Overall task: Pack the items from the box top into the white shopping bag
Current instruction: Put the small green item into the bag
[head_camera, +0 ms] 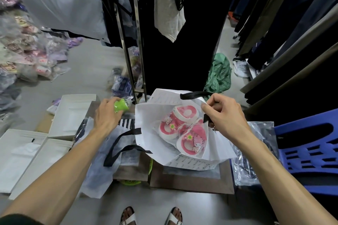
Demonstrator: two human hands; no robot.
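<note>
White shopping bag stands open on the cardboard box top, toward its far right part, mouth facing up. Inside it already: a pair of pink-and-white children's shoes in clear wrap, lying at the bag's bottom. Right hand is closed on the bag's far rim and its black handle, holding the mouth open. Left hand is curled around a bright green item in plastic wrap, just beside the bag's left edge, above the box's far left part; not yet over the opening. Still on the box top: a striped packet under the left hand, a pale wrapped packet at the left edge, something yellow-green at the near edge, partly hidden. Judgement: packing roughly under way, one item in, one in hand, several left.
</note>
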